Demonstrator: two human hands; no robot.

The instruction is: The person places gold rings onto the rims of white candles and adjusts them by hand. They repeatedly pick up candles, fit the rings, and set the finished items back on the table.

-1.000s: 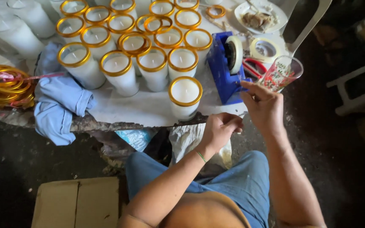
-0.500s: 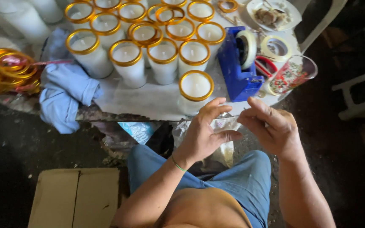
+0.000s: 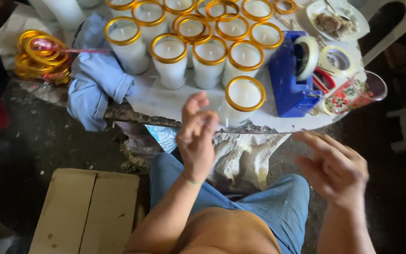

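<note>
The left hand hangs in the air with fingers loosely curled and holding nothing, just in front of a white glass candle with a gold rim that stands alone at the near edge of the white table. The right hand is blurred, fingers spread wide and empty, below the table edge. A blue tape dispenser stands just right of the candle, a crumpled blue cloth lies to the left

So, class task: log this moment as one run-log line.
left hand: empty, raised by front candle glass | right hand: blurred, off table | tape dispenser: untouched
</note>
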